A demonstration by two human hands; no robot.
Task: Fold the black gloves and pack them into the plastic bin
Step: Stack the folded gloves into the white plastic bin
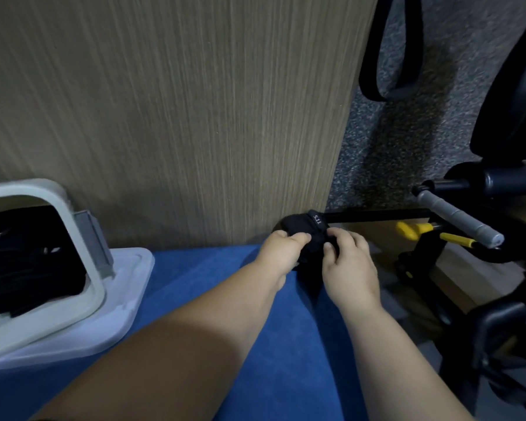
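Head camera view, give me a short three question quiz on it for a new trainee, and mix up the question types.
1. True or false: the plastic bin already holds black items.
2. The black glove is gripped by: A one hand, B both hands, C neither hand.
3. Fill in: the forearms reach over a ____ coloured surface.

Key
1. True.
2. B: the left hand and right hand both pinch it.
3. Blue.
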